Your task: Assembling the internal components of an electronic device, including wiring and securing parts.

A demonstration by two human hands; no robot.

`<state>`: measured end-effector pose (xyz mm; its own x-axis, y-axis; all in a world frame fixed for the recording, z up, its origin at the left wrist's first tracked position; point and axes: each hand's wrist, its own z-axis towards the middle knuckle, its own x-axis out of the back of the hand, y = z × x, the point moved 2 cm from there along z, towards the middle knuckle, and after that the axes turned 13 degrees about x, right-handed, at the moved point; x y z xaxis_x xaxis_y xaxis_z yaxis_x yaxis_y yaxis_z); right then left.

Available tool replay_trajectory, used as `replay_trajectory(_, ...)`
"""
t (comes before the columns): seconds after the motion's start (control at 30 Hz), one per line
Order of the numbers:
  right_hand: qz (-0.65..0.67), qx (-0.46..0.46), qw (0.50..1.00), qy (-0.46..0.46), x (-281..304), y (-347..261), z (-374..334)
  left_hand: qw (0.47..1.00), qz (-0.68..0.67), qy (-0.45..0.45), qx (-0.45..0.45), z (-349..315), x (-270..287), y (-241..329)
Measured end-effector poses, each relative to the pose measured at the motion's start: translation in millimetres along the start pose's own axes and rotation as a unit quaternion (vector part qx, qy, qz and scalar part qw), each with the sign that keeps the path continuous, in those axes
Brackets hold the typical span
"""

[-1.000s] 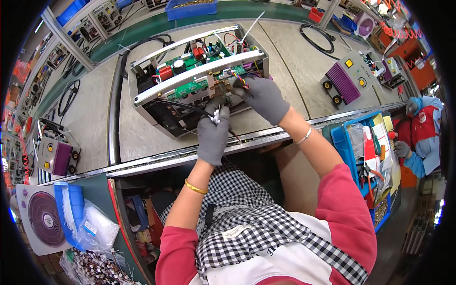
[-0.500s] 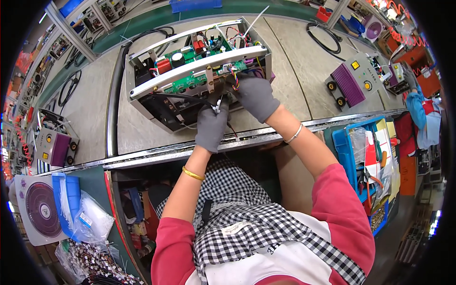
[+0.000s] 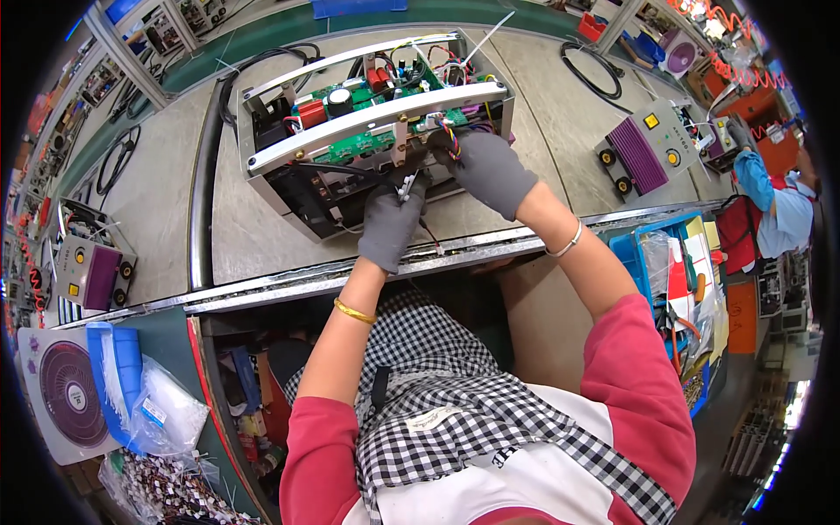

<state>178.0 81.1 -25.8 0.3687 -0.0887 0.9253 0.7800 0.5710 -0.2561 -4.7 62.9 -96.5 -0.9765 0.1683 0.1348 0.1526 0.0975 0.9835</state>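
Head view, working outward from the body: what comes first?

Woven cloth: a checked black-and-white apron [image 3: 429, 350]. Past it, a left hand [image 3: 391, 223] and a right hand [image 3: 490, 172], both in matte grey gloves.

How are they set?

The left one is curled, thumb and forefinger pinching small white connectors [image 3: 406, 187]. The right one is bent, fingertips at a twist of thin multicoloured wires [image 3: 451, 142]; I cannot tell whether it grips them, as the tips are partly hidden.

Where are those connectors?

Just at the near side of an open, box-shaped metal chassis [image 3: 350, 129], set at an angle on the smooth grey worktop [image 3: 249, 241]. Pale, straight rails frame its green circuit board and a squat, round, pale-topped cylinder [image 3: 339, 102].

And beyond?

Rightward, a boxy unit [image 3: 637, 162] with ribbed purple flanks and a flat grey front; then black cable [image 3: 592, 74] in loose loops; farthest, a blue plastic bin [image 3: 359, 7].
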Motion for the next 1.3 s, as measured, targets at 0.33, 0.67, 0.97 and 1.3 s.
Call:
replay_trajectory(0.33,-0.056,0.042,0.997,0.011,-9,1,-4,1.000,-0.011,0.000,-0.007,0,-2,-5)
replay_trajectory(0.67,-0.075,0.061,0.994,-0.046,-1,2,-5,0.998,-0.003,0.034,-0.047,1,-3,-6)
replay_trajectory(0.97,-0.069,0.096,0.993,-0.022,-3,3,-4,0.995,0.008,0.044,-0.085,3,-4,-8)
replay_trajectory(1.3,-0.093,0.031,0.993,-0.058,-11,4,-2,0.996,0.069,0.005,-0.059,4,2,-15)
